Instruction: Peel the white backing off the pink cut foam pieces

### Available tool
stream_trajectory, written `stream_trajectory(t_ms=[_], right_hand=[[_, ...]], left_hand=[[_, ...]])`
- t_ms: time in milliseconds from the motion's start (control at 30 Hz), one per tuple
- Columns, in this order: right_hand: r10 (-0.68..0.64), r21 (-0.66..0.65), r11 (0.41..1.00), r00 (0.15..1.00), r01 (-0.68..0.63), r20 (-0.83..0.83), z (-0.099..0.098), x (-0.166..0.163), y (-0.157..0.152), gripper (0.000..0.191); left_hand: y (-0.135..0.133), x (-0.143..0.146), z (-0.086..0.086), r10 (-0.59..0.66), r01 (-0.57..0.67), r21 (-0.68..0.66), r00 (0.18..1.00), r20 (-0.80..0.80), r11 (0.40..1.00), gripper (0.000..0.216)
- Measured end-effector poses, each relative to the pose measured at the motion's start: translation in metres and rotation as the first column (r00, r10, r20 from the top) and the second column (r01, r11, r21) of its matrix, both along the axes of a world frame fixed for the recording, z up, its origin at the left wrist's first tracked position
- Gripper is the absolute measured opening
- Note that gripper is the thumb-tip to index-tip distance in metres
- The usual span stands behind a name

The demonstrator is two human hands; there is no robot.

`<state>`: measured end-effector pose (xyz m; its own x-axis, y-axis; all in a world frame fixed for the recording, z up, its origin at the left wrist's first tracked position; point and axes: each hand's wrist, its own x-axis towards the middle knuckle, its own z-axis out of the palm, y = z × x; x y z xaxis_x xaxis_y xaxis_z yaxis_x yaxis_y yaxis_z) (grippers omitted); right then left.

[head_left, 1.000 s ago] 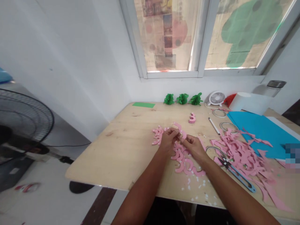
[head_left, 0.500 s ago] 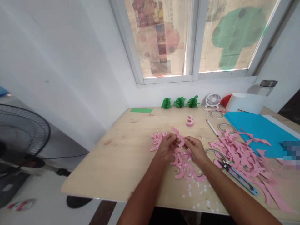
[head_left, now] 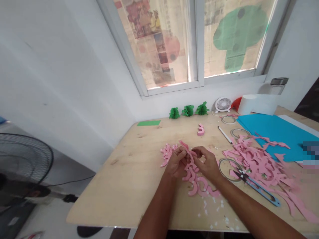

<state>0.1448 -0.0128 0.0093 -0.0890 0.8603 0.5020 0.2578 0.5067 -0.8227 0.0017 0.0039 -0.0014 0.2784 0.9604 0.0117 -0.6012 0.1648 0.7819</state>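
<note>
Between my two hands is a curved pink paper piece (head_left: 184, 145), raised a little above the table. My left hand (head_left: 177, 161) pinches it from the left with thumb and fingers. From the right, my right hand (head_left: 205, 161) has its fingers closed on the same piece. Below them lie several pink C-shaped paper cutouts (head_left: 202, 183), partly hidden by the hands. A small pile of pink cutouts (head_left: 166, 152) sits just left of my left hand. Farther back lies a pink piece shaped like a 3 (head_left: 200, 129).
Blue-handled snips (head_left: 261, 191) lie by a tape roll (head_left: 228, 170) and a heap of pink scraps (head_left: 259, 162) on the right. Blue sheets (head_left: 276, 132), a pen (head_left: 224, 134) and a small white fan (head_left: 223, 105) are beyond. Green paper shapes (head_left: 188, 111) stand along the wall.
My right hand has moved in closer to my left, its fingers now on the pink piece. That piece has turned to a more edge-on angle. The camera view has shifted slightly.
</note>
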Motion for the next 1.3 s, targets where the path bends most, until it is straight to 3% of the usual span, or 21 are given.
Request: stream_trajectory(t_ms=[167,333,467,533,800,1033,1300], right_hand=[[-0.107,0.174,0.980,0.994,0.099,0.036,-0.002,-0.001,-0.002,0.018],[-0.266,0.313,0.918,0.963,0.243,0.033,0.002,-0.001,-0.003,0.014],[-0.301,0.416,0.876,0.950,0.242,0.081,0.008,0.000,-0.005,0.001],[-0.307,0.434,0.872,0.944,0.227,0.123,0.010,0.001,-0.006,0.004],[-0.294,0.402,0.892,0.940,0.205,0.174,0.011,-0.001,-0.008,0.006],[-0.205,0.216,0.959,0.975,0.183,0.085,0.006,-0.004,-0.009,0.011],[-0.163,0.124,0.980,0.986,0.158,0.032,0.007,-0.004,-0.010,0.007]], left_hand=[[-0.001,-0.002,-0.003,-0.025,0.025,0.015,0.999,-0.040,1.000,0.028],[-0.001,-0.001,-0.003,0.021,-0.019,0.025,0.996,-0.082,1.000,0.029],[-0.002,0.002,0.003,0.057,-0.052,0.049,0.993,-0.108,0.997,0.028],[-0.002,0.004,0.005,0.075,-0.068,0.068,0.991,-0.109,0.995,0.028],[0.000,0.004,0.006,0.128,-0.122,0.069,0.987,-0.096,0.990,0.025],[-0.002,0.003,0.007,0.156,-0.144,0.084,0.977,-0.145,0.986,0.023],[-0.001,0.002,0.008,0.165,-0.146,0.123,0.972,-0.168,0.982,0.020]])
